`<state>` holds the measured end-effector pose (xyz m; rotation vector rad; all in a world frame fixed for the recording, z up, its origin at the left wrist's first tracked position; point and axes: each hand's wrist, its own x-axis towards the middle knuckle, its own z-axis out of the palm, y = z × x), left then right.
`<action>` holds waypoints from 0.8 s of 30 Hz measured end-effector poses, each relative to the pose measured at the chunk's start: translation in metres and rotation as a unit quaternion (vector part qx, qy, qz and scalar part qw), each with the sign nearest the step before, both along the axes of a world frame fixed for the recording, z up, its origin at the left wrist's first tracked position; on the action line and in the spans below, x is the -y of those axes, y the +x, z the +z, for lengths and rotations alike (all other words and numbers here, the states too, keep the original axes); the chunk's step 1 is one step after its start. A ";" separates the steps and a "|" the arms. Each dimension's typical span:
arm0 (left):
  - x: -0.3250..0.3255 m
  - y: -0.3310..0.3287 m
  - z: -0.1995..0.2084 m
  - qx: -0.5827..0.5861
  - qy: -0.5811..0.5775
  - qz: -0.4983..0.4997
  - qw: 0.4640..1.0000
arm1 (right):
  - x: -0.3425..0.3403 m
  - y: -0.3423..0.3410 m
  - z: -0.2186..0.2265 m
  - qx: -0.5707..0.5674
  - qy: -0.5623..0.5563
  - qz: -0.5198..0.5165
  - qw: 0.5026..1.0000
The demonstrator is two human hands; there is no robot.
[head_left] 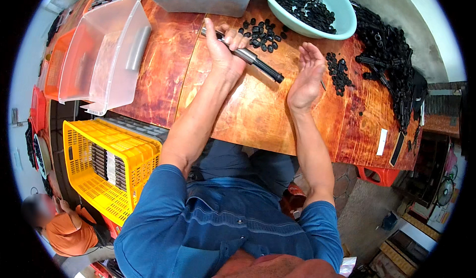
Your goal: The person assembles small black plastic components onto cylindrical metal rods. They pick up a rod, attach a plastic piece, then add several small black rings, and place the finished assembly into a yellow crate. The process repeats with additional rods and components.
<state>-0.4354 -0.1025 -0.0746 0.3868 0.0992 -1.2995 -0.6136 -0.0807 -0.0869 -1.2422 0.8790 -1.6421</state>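
My left hand (224,55) is closed around a silver metal tube (244,55), its thumb stretched along it. A black, ribbed end piece (269,71) sticks out of the tube and slants down toward my right hand. Apart from that tip, my right hand (306,80) is held palm inward with its fingers extended, and nothing shows in it. Small black plastic pieces (263,35) lie loose just beyond my left hand. Another cluster of black pieces (339,77) lies to the right of my right hand, near a thin metal pin (323,85).
Across the back stand a clear tub (198,0) and a pale teal basin (348,11) of black parts. A clear bin (106,60) stands left, above a yellow crate (109,203) holding stacked tubes. Black parts (384,50) are heaped at right. A person (69,233) sits lower left.
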 end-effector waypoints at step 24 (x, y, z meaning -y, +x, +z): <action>-0.003 -0.011 -0.010 0.030 -0.065 -0.052 0.996 | -0.006 0.005 0.000 -0.079 0.142 0.157 0.974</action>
